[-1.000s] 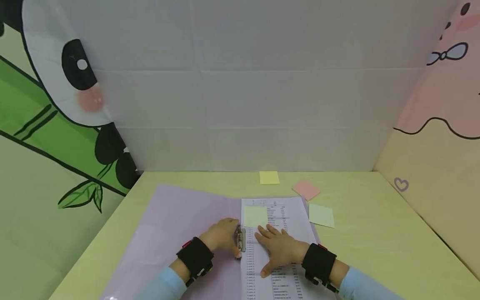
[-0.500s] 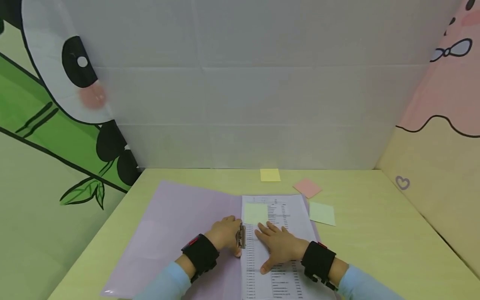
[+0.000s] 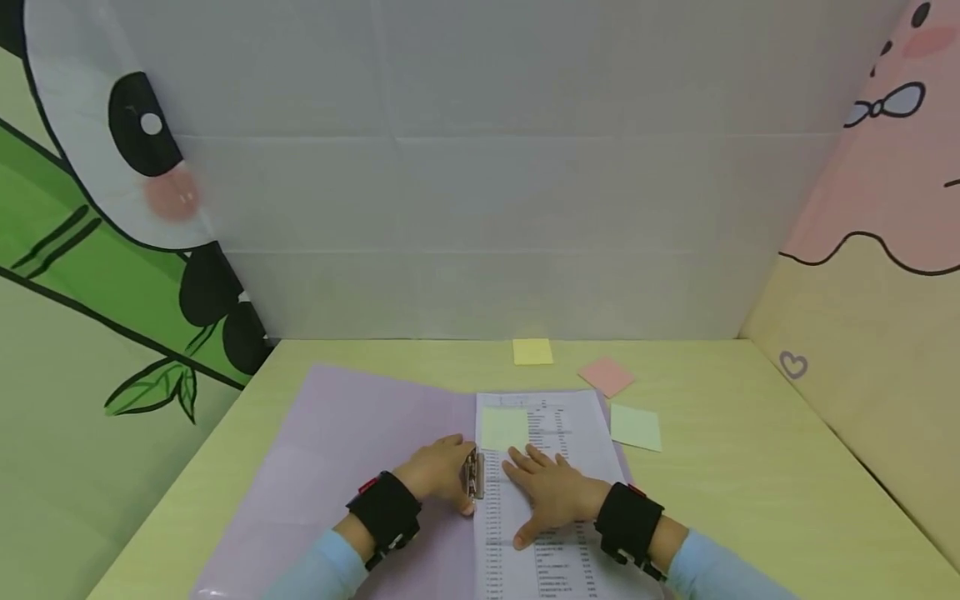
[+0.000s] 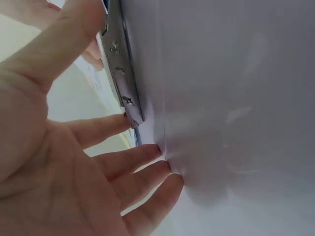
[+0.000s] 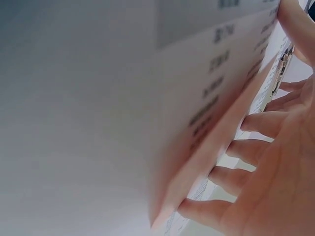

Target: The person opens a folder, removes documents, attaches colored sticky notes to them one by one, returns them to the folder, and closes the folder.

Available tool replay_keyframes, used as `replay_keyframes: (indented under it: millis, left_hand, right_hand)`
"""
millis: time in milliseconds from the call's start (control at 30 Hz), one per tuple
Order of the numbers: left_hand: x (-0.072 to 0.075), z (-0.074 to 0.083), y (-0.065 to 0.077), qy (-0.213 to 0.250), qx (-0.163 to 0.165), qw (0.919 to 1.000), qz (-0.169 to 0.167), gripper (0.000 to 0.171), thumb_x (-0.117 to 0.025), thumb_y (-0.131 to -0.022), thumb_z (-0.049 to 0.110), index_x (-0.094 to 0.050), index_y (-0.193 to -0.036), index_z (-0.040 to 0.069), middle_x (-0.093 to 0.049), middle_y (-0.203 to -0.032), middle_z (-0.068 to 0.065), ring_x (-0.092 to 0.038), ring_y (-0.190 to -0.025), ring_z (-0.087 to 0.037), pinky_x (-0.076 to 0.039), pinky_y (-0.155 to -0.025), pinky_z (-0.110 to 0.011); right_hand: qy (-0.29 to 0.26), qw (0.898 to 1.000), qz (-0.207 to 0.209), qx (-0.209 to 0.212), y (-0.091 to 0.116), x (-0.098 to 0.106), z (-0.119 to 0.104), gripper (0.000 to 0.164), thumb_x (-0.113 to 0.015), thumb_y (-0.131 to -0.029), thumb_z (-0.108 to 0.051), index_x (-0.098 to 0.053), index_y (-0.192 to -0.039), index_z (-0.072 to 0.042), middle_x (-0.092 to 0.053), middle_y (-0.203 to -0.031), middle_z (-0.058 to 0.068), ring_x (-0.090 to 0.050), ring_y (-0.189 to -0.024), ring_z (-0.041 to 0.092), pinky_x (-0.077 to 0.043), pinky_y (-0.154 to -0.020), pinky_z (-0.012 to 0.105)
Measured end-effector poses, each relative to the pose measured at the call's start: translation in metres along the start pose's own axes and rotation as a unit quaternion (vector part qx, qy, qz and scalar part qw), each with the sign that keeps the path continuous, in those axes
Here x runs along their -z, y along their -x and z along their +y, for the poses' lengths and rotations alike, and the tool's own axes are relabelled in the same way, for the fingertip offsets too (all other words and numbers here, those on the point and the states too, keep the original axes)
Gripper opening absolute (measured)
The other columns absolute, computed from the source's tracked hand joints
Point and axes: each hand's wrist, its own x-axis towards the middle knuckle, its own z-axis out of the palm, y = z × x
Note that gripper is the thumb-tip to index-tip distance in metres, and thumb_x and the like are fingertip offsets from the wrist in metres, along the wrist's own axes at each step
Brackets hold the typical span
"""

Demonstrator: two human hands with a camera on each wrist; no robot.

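Observation:
A pale purple folder [image 3: 352, 433] lies spread on the table, with a stack of printed sheets [image 3: 577, 425] on its right side. At the fold sits a metal clip [image 3: 472, 475]. My left hand [image 3: 435, 471] grips this clip [image 4: 120, 73] lengthwise, thumb at one end and index finger at the other; the remaining fingers touch the folder's purple cover in the left wrist view. My right hand [image 3: 551, 492] rests on the sheets with fingers spread, right of the clip. Above it, a light green sticky note [image 3: 504, 427] lies on the top sheet.
Beyond the folder on the table [image 3: 750, 467] lie a yellow sticky note [image 3: 532, 352], a pink one [image 3: 606, 377] and a pale green one [image 3: 636, 427]. A grey back wall [image 3: 480, 208] and painted side panels enclose the table.
The head view has shifted slightly. Both hands keep nearly the same places, the left at the clip and the right spread on the sheets.

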Motion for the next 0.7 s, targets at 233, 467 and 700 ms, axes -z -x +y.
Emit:
replay_keyframes:
  millis: [233,467,700]
  left_hand:
    - [0.016,-0.01,0.017,0.017,-0.03,0.9984,-0.046,0.082,-0.083,-0.06,0.025,-0.048,-0.131,0.004,-0.043,-0.137,-0.021,-0.041,-0.126,-0.037,-0.034,-0.102,-0.052]
    - [0.067,-0.047,0.096,-0.003,-0.043,0.9986,-0.031,0.073,-0.079,-0.066,0.022,-0.049,-0.126,-0.006,-0.048,-0.131,-0.025,-0.037,-0.126,-0.045,-0.027,-0.104,-0.055]
    - [0.082,-0.12,0.163,-0.035,0.059,0.9924,0.102,0.088,-0.072,-0.072,0.041,-0.036,-0.13,-0.014,-0.029,-0.131,-0.044,-0.024,-0.117,-0.064,-0.027,-0.089,-0.069]
  right_hand:
    - [-0.002,1.0,0.005,0.005,0.0,0.003,0.001,0.109,-0.068,-0.061,-0.065,-0.024,-0.146,-0.013,-0.013,-0.154,0.007,-0.009,-0.141,0.031,-0.015,-0.105,0.063]
    - [0.007,0.999,0.03,0.018,0.011,0.003,0.015,0.097,-0.068,-0.069,-0.058,-0.032,-0.142,-0.006,-0.023,-0.151,0.012,-0.019,-0.139,0.031,-0.022,-0.109,0.052]
    - [-0.039,0.998,0.04,-0.003,0.068,0.009,0.047,0.089,-0.075,-0.07,-0.039,-0.035,-0.138,0.002,-0.022,-0.15,0.019,-0.017,-0.138,0.036,-0.018,-0.11,0.05]
